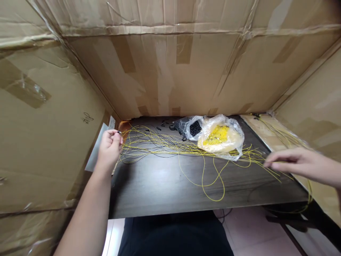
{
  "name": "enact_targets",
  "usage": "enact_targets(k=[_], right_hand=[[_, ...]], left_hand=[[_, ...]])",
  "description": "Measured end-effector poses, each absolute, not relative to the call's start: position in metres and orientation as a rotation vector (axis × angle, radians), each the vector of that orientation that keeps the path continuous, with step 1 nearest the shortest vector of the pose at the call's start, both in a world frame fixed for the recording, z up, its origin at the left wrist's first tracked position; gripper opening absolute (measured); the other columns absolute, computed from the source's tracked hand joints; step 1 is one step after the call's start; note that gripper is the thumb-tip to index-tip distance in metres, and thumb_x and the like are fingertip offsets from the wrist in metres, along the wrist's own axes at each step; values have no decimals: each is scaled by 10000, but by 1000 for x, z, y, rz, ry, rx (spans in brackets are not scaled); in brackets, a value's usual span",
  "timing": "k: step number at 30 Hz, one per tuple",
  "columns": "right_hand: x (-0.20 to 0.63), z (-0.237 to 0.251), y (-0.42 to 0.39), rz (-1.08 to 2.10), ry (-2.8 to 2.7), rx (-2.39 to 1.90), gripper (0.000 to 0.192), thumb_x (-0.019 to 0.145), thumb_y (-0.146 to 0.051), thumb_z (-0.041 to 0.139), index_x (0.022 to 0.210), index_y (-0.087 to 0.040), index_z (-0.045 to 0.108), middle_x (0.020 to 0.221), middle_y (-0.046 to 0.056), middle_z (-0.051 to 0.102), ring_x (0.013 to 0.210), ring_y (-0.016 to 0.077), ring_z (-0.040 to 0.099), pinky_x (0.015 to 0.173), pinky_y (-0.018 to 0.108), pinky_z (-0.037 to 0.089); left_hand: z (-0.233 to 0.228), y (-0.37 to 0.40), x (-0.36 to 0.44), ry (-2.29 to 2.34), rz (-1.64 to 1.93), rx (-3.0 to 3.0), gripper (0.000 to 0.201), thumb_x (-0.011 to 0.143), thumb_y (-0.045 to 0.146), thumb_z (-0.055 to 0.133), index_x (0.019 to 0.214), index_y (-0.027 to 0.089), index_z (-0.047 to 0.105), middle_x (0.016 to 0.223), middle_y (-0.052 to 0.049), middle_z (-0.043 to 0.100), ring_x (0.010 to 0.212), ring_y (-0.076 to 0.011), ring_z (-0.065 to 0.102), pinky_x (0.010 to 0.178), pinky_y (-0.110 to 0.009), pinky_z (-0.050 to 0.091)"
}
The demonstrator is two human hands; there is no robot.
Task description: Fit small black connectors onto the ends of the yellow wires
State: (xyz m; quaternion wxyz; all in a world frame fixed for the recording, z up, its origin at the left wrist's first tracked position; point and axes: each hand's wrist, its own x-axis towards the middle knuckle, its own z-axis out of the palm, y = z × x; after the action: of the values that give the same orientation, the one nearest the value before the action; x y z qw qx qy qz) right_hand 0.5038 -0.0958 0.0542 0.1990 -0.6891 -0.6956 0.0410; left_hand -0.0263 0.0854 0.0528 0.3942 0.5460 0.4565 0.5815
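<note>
At the table's left end, my left hand (109,146) pinches a small black piece (119,132) between thumb and fingertips. Yellow wires lie close beside that hand; I cannot tell if one joins the piece. A long loose bundle of thin yellow wires (165,144), with darker strands among them, runs across the dark table (160,185). My right hand (299,161) hovers by the wire ends at the right edge. Its thumb and fingertips come near each other but are blurred, so any hold on a wire is unclear.
On the bundle rests a clear bag of small yellow pieces (217,136); beside it lies a bag of small black pieces (195,128). Loose black bits (159,128) lie behind the wires. Cardboard walls (165,78) enclose the left, back and right. More yellow wires (279,131) lie on cardboard at right.
</note>
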Motion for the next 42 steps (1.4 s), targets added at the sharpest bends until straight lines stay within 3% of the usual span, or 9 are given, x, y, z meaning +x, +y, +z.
enact_targets(k=[6, 9, 11, 14, 17, 19, 26, 33, 42], right_hand=[[558, 47, -76, 3, -1838, -1962, 484, 849, -668, 552, 813, -224, 743, 671, 112, 673, 596, 216, 622, 615, 353, 480], [578, 39, -57, 176, -1812, -2245, 479, 830, -646, 586, 701, -214, 746, 651, 135, 669, 506, 204, 585, 517, 347, 414], [570, 37, -43, 126, -1759, -2483, 447, 826, -621, 601, 724, -214, 757, 698, 155, 683, 493, 208, 560, 504, 359, 370], [529, 39, -23, -205, -1768, -2600, 464, 892, -588, 518, 816, -198, 758, 791, 179, 685, 593, 244, 590, 563, 380, 362], [480, 44, -1, -660, -1910, -2427, 397, 933, -457, 504, 958, -143, 746, 947, 210, 673, 868, 321, 627, 721, 417, 403], [455, 43, 16, -753, -1936, -2333, 353, 941, -376, 492, 1024, -130, 732, 1033, 214, 662, 974, 340, 608, 790, 427, 406], [428, 5, 62, -126, -2208, -2307, 211, 889, -309, 587, 969, -209, 754, 920, 117, 731, 832, 243, 660, 690, 313, 414], [430, -17, 59, -210, -2168, -2211, 219, 927, -328, 548, 987, -211, 724, 1002, 73, 723, 927, 243, 653, 733, 317, 417], [427, -21, 57, -260, -2124, -2228, 252, 912, -359, 558, 936, -190, 743, 941, 96, 705, 869, 251, 631, 696, 340, 405]], left_hand=[[66, 76, -17, 963, 1468, 1159, 321, 829, 417, 718, 934, 234, 476, 636, 73, 408, 409, -36, 253, 379, -157, 220], [64, 70, -1, 903, 1331, 1186, 315, 833, 406, 718, 970, 235, 492, 635, 76, 409, 419, -35, 253, 387, -151, 209], [63, 66, 13, 857, 1210, 1227, 294, 853, 398, 699, 984, 230, 497, 644, 74, 416, 430, -33, 258, 403, -151, 214], [65, 62, 38, 758, 1057, 1295, 277, 877, 399, 673, 1000, 218, 503, 721, 53, 481, 449, -16, 274, 430, -154, 219], [64, 60, 60, 673, 958, 1307, 279, 876, 395, 677, 996, 204, 514, 774, 37, 507, 475, -11, 309, 452, -158, 238], [58, 60, 70, 618, 913, 1291, 283, 866, 385, 691, 981, 192, 520, 792, 29, 513, 489, -10, 324, 466, -162, 250], [30, 53, 72, 533, 840, 1169, 275, 872, 372, 688, 966, 178, 516, 776, 26, 512, 485, -12, 313, 467, -177, 220], [27, 43, 72, 518, 879, 1123, 261, 872, 348, 694, 957, 166, 528, 779, 16, 549, 485, -11, 333, 470, -178, 249], [30, 30, 81, 521, 994, 1196, 264, 843, 356, 723, 898, 156, 560, 868, -45, 676, 496, -38, 464, 452, -185, 337]])
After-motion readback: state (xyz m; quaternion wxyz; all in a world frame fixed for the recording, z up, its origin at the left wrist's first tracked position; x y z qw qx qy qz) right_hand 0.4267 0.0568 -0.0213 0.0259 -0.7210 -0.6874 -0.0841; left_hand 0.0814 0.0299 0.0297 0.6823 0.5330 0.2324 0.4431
